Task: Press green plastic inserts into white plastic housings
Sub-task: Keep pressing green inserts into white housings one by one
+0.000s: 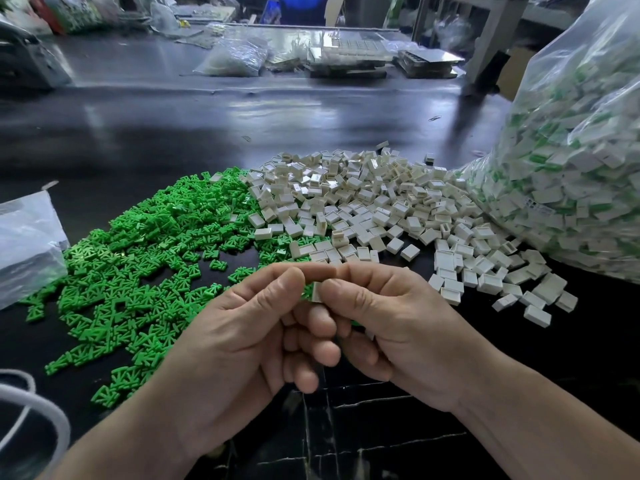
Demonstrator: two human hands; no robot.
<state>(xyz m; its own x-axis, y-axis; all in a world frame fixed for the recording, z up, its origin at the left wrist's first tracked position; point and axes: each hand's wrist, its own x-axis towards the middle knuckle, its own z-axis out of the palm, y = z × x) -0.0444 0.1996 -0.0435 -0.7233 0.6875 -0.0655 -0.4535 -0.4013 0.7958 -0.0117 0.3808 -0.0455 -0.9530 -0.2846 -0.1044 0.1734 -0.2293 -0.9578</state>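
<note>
Both my hands meet above the near edge of the dark table. My left hand (249, 327) and my right hand (384, 323) pinch one white housing (316, 292) between thumbs and forefingers; only a sliver of it shows, with a bit of green beside it. Whether an insert sits inside it is hidden by my fingers. A wide heap of green inserts (138, 258) spreads to the left of my hands. A heap of white housings (374, 209) lies behind and to the right.
A large clear bag of white-and-green pieces (571, 161) stands at the right. A smaller clear bag (27, 240) lies at the left edge, with white tubing (41, 403) below it. Bags and flat trays (346, 60) sit on the far bench.
</note>
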